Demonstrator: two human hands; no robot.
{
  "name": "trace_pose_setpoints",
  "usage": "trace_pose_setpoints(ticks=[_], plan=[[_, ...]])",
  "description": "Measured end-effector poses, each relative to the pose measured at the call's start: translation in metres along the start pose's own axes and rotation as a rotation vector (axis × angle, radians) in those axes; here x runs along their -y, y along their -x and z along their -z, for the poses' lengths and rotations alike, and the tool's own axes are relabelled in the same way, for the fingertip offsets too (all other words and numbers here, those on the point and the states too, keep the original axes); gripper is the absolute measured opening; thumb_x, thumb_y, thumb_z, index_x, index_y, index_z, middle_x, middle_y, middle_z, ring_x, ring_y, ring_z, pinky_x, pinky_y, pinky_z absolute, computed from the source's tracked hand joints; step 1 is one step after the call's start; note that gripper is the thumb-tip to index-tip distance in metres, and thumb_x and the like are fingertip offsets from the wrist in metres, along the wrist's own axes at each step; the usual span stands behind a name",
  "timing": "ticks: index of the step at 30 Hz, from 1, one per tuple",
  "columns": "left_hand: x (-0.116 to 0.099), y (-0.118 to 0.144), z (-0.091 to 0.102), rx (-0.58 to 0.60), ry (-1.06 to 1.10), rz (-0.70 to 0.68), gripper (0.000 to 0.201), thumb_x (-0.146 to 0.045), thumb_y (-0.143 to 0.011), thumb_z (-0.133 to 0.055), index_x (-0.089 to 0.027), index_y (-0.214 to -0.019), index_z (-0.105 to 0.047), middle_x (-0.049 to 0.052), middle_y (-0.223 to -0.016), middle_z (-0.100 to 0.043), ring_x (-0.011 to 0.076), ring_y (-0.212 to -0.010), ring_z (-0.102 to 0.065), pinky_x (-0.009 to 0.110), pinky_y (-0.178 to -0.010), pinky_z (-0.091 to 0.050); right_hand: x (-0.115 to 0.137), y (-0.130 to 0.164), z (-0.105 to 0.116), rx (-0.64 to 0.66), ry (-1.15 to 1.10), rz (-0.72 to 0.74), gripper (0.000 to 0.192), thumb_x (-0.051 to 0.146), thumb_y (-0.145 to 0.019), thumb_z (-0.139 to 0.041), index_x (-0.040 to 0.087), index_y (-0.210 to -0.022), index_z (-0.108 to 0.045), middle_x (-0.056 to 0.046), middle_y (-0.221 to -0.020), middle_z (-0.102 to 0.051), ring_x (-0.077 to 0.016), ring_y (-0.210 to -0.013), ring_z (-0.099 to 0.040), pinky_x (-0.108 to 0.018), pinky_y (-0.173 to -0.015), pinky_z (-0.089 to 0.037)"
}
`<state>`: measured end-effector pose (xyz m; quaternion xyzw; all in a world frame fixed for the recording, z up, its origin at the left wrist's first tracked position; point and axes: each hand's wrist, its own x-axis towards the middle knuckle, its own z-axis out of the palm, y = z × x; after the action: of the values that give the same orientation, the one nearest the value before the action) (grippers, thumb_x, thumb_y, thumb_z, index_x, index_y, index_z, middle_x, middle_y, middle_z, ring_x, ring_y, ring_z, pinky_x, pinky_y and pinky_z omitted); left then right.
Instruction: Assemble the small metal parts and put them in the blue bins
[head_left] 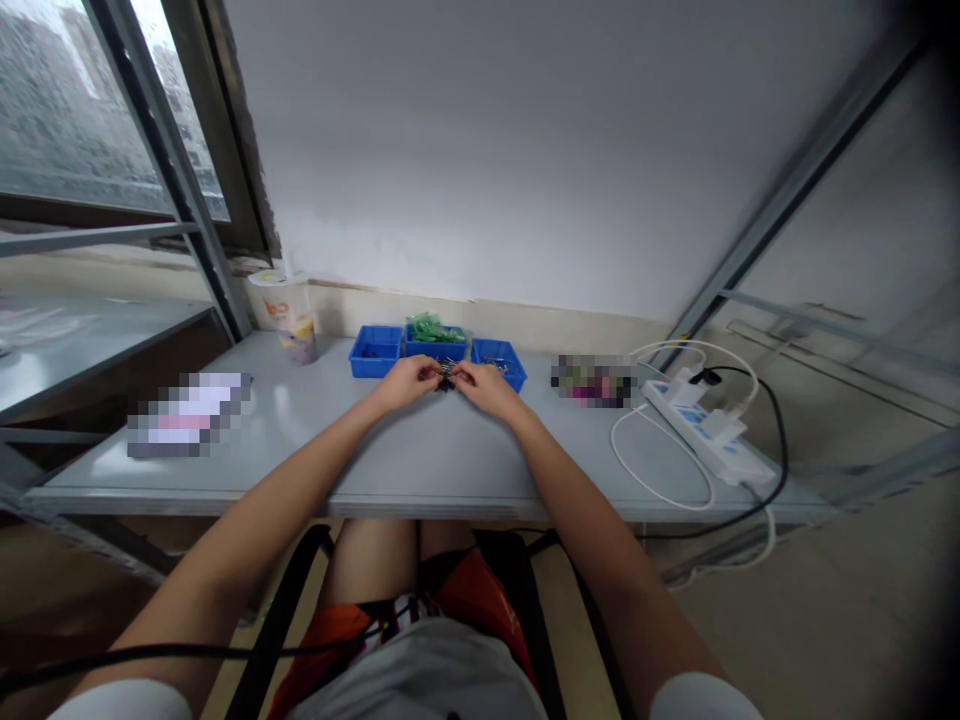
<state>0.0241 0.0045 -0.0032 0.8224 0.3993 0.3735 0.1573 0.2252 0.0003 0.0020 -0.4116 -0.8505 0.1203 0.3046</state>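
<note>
Behind hands: middle blue bin (436,348) holds green pieces (433,328); both hands' fingers (433,372) pinch small dark clip (447,376).

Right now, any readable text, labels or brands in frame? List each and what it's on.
"bo": orange letters on the paper cup, the rest too small to read.
Power strip: blue and red markings, no legible words.
Two pixelated patches on the table: unreadable.
Blue bins: no text visible.
</note>
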Motion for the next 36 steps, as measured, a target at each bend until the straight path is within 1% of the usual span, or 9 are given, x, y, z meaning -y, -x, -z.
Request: trace_pose_setpoints(ticks=[3, 6, 17, 22, 31, 36], plan=[[-0.001, 0.0003, -0.0002, -0.019, 0.004, 0.002, 0.019, -0.025, -0.077, -0.056, -0.015, -0.089, -0.067, 0.004, -0.081, -0.065, 0.0151, -0.071, -0.056, 0.026, -0.068, -0.042, 0.0, 0.0006, -0.0008, 0.048, 0.002, 0.017, 0.017, 0.025, -0.088, -0.051, 0.017, -0.093, -0.064, 0.0, -0.068, -0.06, -0.0112, -0.061, -0.051, -0.021, -0.061, -0.032], [-0.0009, 0.0003, -0.0008, -0.023, 0.012, 0.0, 0.02, -0.025, -0.077, -0.056, -0.015, -0.09, -0.067, 0.004, -0.083, -0.065, 0.015, -0.072, -0.056, 0.026, -0.068, -0.043, 0.0, 0.001, -0.002, 0.067, 0.001, 0.023, 0.017, 0.025, -0.088, -0.051, 0.017, -0.094, -0.064, 0.001, -0.068, -0.06, -0.0109, -0.061, -0.051, -0.021, -0.061, -0.031], [-0.0054, 0.0014, 0.0012, -0.036, 0.021, -0.03, 0.021, -0.031, -0.082, -0.056, -0.015, -0.09, -0.068, 0.006, -0.084, -0.065, 0.0149, -0.072, -0.057, 0.026, -0.069, -0.043, 0.0018, 0.0016, -0.0041, 0.075, -0.012, 0.015, 0.018, 0.026, -0.089, -0.047, 0.017, -0.093, -0.062, 0.001, -0.068, -0.057, -0.0105, -0.058, -0.048, -0.021, -0.059, -0.031], [-0.0063, 0.0016, 0.0, -0.037, 0.025, -0.044, 0.02, -0.03, -0.083, -0.057, -0.015, -0.09, -0.068, 0.005, -0.083, -0.065, 0.0143, -0.071, -0.056, 0.026, -0.068, -0.043, 0.0026, 0.0014, -0.0052, 0.079, -0.021, 0.039, 0.016, 0.024, -0.088, -0.047, 0.017, -0.09, -0.061, -0.001, -0.075, -0.06, -0.0115, -0.064, -0.05, -0.022, -0.061, -0.032], [-0.0054, 0.001, -0.0015, -0.029, 0.043, -0.092, 0.02, -0.03, -0.083, -0.058, -0.015, -0.091, -0.069, 0.004, -0.081, -0.064, 0.0134, -0.069, -0.055, 0.025, -0.067, -0.042, 0.0034, 0.0007, -0.0065, 0.109, -0.059, 0.036, 0.017, 0.023, -0.088, -0.045, 0.017, -0.088, -0.06, -0.001, -0.077, -0.061, -0.0125, -0.067, -0.051, -0.023, -0.065, -0.034], [-0.0041, 0.0008, -0.0001, -0.055, 0.043, -0.068, 0.02, -0.03, -0.083, -0.058, -0.015, -0.092, -0.068, 0.005, -0.084, -0.065, 0.0139, -0.071, -0.056, 0.025, -0.068, -0.043, 0.0023, 0.0012, -0.0033, 0.065, -0.072, -0.017, 0.018, 0.028, -0.089, -0.047, 0.017, -0.093, -0.062, 0.0, -0.069, -0.059, -0.0118, -0.061, -0.049, -0.022, -0.062, -0.033]])
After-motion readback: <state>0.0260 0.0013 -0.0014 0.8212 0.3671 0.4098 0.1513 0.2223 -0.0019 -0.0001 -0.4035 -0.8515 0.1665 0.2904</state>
